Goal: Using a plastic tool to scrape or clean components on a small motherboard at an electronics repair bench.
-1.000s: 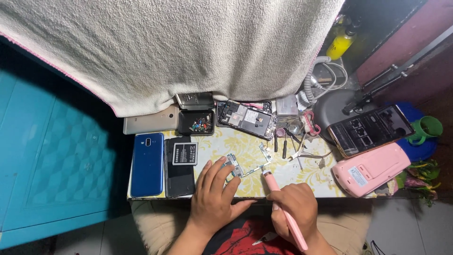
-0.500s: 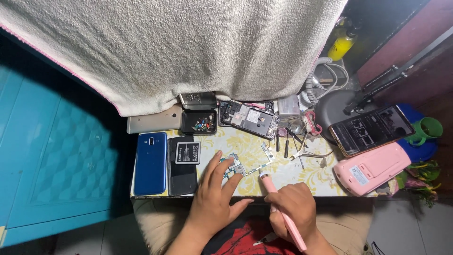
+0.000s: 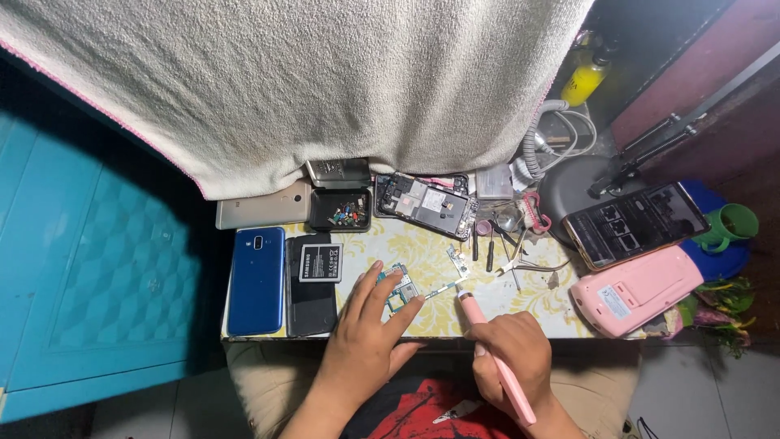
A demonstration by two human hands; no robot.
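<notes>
A right hand [image 3: 512, 354] is pinching a pink screwdriver [image 3: 497, 358], its tip meeting a small circuit board [image 3: 398, 289] on the counter [image 3: 422, 244]; the left hand [image 3: 370, 333], fingers spread, is pinning the board. A slip could be scratching it or scattering loose screws beyond, near the opened phone [image 3: 424, 203].

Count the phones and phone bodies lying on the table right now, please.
5: a blue phone at the left edge, a black one beside it under a battery, a gold one behind them, an opened one mid-table, and a lit one at right. The towel may hide more.
</notes>
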